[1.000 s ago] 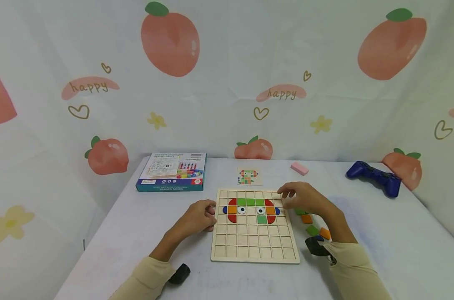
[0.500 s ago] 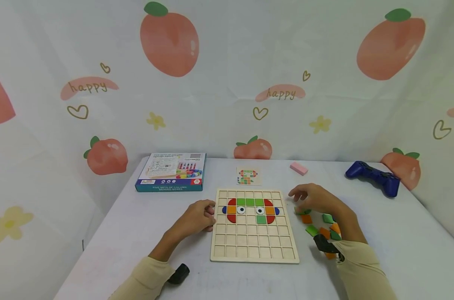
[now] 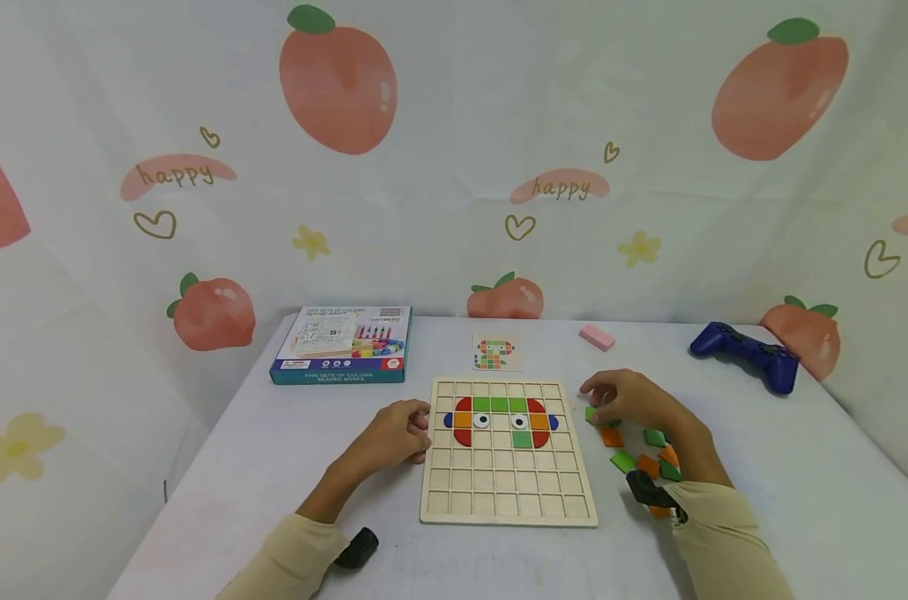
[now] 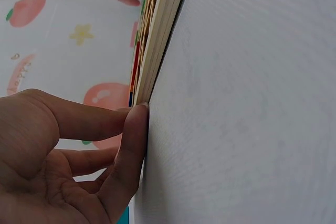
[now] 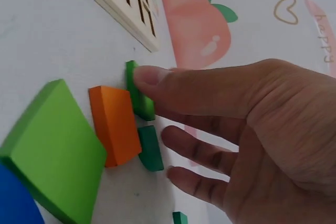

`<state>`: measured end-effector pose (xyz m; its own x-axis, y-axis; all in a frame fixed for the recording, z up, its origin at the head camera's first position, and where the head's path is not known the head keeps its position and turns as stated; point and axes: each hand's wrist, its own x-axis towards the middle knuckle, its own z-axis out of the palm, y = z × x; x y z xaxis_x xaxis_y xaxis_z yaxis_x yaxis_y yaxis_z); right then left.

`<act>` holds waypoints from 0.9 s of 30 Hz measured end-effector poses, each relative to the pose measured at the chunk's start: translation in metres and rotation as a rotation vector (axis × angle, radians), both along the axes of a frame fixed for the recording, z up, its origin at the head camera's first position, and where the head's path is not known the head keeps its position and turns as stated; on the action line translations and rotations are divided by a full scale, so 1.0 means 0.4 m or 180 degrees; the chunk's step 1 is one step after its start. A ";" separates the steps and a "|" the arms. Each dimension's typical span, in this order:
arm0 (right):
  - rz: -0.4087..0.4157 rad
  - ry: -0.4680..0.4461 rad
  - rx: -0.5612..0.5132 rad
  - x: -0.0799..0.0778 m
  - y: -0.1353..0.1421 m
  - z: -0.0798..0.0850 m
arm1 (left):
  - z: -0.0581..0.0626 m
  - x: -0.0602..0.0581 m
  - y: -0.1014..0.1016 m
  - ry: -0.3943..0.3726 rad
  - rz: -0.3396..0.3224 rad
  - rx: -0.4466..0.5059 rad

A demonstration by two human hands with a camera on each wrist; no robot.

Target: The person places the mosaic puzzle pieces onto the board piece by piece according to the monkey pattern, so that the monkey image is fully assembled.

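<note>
A wooden grid board (image 3: 509, 483) lies on the white table, with red, green, orange and blue pieces and two eye discs set in its upper cells. My left hand (image 3: 393, 435) holds the board's left edge, thumb and fingertip against its side in the left wrist view. Beyond the board's right side, my right hand (image 3: 637, 398) pinches a green tile (image 5: 137, 90) between thumb and a finger partly hidden behind it. Near those fingers lie an orange tile (image 5: 114, 124), a dark green curved piece (image 5: 150, 148) and a larger-looking light green tile (image 5: 55, 153).
Behind the board lies a picture card (image 3: 496, 353). A pink block (image 3: 597, 337) and a blue game controller (image 3: 746, 357) stand at the back right. At the back left is a flat toy box (image 3: 341, 346). Several loose tiles (image 3: 648, 465) lie by my right wrist.
My right hand has moved right, off the board's upper right corner, to the loose tiles. A green tile now shows at its fingertips. My left hand stays at the board's edge.
</note>
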<state>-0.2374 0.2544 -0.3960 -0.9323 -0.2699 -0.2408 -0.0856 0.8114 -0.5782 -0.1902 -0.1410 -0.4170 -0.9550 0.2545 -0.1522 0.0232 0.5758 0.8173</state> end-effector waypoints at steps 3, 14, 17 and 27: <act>-0.0026 0.0038 0.0018 -0.002 -0.001 -0.003 | 0.000 0.001 0.000 0.0000 -0.0002 0.0009; 0.0023 0.0067 0.0075 0.002 0.003 0.001 | 0.002 -0.001 0.004 -0.0033 0.0042 0.0015; -0.0002 0.0079 0.0096 0.003 0.000 0.001 | -0.001 -0.002 0.004 -0.0027 0.0037 0.0021; 0.0134 0.0236 -0.0023 0.001 -0.039 0.005 | -0.002 -0.001 0.003 0.0008 0.0029 -0.0014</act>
<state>-0.2370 0.2386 -0.3941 -0.9353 -0.3107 -0.1695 -0.1623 0.8020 -0.5749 -0.1904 -0.1397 -0.4179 -0.9576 0.2453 -0.1508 0.0201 0.5796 0.8147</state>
